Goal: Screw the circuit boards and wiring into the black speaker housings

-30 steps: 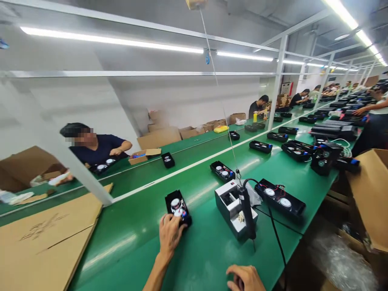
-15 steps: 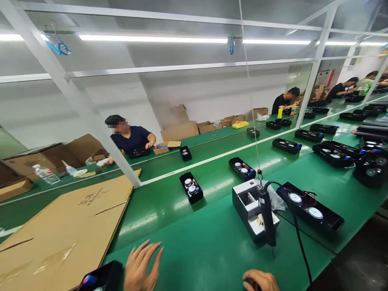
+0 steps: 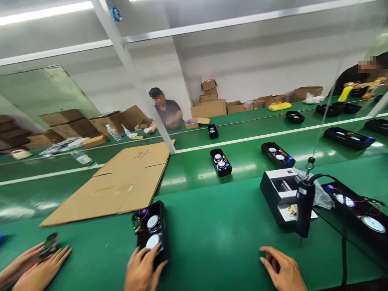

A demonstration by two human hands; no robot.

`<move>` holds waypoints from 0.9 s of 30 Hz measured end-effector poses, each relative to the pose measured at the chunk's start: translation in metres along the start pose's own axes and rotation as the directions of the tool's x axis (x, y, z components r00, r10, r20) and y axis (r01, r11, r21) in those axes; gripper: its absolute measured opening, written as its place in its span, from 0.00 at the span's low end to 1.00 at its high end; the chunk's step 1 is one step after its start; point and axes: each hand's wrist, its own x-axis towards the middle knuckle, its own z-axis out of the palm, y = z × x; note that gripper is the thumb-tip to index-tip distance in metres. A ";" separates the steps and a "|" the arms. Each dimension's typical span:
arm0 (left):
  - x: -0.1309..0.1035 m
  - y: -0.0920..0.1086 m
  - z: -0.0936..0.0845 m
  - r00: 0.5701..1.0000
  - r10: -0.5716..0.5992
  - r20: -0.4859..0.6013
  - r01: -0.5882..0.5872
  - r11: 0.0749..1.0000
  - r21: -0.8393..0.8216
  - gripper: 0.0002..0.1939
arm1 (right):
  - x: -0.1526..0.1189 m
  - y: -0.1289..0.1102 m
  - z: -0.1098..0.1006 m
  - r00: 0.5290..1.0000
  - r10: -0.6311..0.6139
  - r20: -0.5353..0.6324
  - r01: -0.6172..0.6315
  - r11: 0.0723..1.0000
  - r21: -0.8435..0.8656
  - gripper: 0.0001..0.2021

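Note:
My left hand (image 3: 142, 268) grips the near end of a black speaker housing (image 3: 165, 230), its fingers over the rim by the lower of two round white speakers. A small green circuit board (image 3: 136, 222) hangs on wires at the housing's left side. My right hand (image 3: 285, 268) rests over the green bench, fingers loosely curled, thumb and forefinger apart, with nothing between them. Beyond it hangs a black electric screwdriver (image 3: 305, 208) in front of a black-and-white screw feeder (image 3: 277, 206). At the left, another person's hands (image 3: 39, 268) hold a circuit board (image 3: 50, 244).
A flat cardboard sheet (image 3: 121, 173) lies at the left beyond the housing. Another open speaker housing (image 3: 357, 214) lies right of the screw feeder, with a black cable (image 3: 344, 250) in front. More housings (image 3: 221, 162) stand along the line. A co-worker (image 3: 169, 113) sits across.
The view has swung left. My left hand has come onto the speaker housing, now turned more upright in view and farther onto the bench. Another person's hands with a circuit board have come into view.

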 end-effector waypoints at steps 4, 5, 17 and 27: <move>0.040 0.115 0.024 0.981 -0.192 -0.032 0.180 0.956 -0.233 0.13 | -0.017 -0.023 0.012 0.990 0.022 0.140 -0.029 0.999 0.046 0.32; 0.049 0.146 0.026 0.975 -0.223 -0.014 0.210 0.934 -0.289 0.13 | -0.020 -0.033 0.018 0.990 -0.023 0.139 0.020 1.000 0.023 0.37; 0.066 0.215 -0.037 0.983 0.106 -0.149 -0.183 0.537 -0.823 0.13 | 0.014 -0.031 -0.035 0.912 -0.032 0.410 0.048 0.998 -0.030 0.58; 0.079 0.173 -0.007 0.994 0.085 -0.068 -0.107 0.646 -0.756 0.12 | 0.025 -0.053 -0.124 0.935 -0.325 0.142 0.334 0.941 -0.050 0.24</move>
